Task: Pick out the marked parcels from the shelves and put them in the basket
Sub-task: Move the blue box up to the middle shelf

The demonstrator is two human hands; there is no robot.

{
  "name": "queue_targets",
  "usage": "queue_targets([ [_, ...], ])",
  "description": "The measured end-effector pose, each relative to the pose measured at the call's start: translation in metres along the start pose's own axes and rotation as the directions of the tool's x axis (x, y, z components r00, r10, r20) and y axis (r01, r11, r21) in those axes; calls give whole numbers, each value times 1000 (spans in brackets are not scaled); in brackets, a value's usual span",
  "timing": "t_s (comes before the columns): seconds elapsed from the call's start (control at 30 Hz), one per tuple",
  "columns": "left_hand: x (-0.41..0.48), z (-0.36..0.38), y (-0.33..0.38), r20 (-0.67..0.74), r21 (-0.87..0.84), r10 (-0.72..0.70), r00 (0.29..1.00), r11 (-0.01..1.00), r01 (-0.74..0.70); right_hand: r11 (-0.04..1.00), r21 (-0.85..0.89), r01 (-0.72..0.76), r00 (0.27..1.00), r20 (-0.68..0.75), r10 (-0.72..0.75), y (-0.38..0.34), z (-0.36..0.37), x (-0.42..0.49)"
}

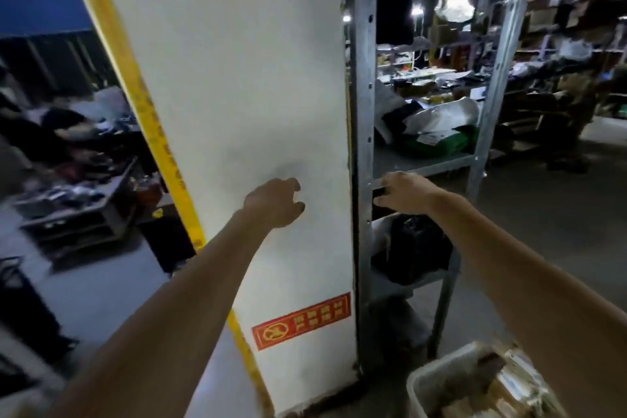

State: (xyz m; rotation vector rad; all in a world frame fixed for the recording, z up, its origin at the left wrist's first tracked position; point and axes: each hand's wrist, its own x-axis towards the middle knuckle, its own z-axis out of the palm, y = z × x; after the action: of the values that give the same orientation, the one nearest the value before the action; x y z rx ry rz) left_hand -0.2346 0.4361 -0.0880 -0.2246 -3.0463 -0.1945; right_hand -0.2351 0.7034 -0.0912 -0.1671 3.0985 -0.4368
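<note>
1. The left hand is stretched forward in front of the white pillar. Its fingers are curled loosely inward and nothing is inside them; it holds no parcel.
2. The right hand reaches toward the front post of the metal shelf rack. The fingers are spread and a little bent, near the edge of a shelf board. I cannot tell if they touch the metal, but no object is in this hand.
3. Just under the right hand, on a lower shelf, lies a black plastic parcel with something white beside it.
4. On the shelf above the right hand there is a heap of parcels: white and grey bags, one dark one, and a green packet at the front. Any marks on them are too small to read.
5. The basket stands on the floor in the lower right corner, under the right forearm. It is pale, and brownish packets with shiny wrapping are inside it.
6. The pillar has a yellow strip along its left edge and a red sticker low on its front.
7. On the left, blurred tables carry dark goods; on the right, more shelves with boxes stand further away.
</note>
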Motion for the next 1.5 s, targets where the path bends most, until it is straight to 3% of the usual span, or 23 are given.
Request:
queue_targets([
  [0.23,-135,-26,-132,-36,10,-260,965,965,261,968,60,243,956,156,-249,-164,51,-29],
  [0.47,-289,-35,-247,-31,-62,-580,814,814,578,838,183,514,811,213,-544,-324,113,-68],
  [0.8,-406,-42,-322,-81,-45,-868,490,494,868,584,290,758,499,317,-806,-491,180,-78],
  [0.97,-428,-25,-325,-72,-91,-961,267,272,958,425,324,845,312,348,-884,-539,212,-68],
  [1.23,-460,35,-307,21,-134,-1000,-9,-12,991,241,351,905,70,434,-898,-578,273,-59],
  [1.5,-543,91,-277,67,-151,-968,-240,-248,957,103,436,894,-149,507,-849,-607,341,-135],
])
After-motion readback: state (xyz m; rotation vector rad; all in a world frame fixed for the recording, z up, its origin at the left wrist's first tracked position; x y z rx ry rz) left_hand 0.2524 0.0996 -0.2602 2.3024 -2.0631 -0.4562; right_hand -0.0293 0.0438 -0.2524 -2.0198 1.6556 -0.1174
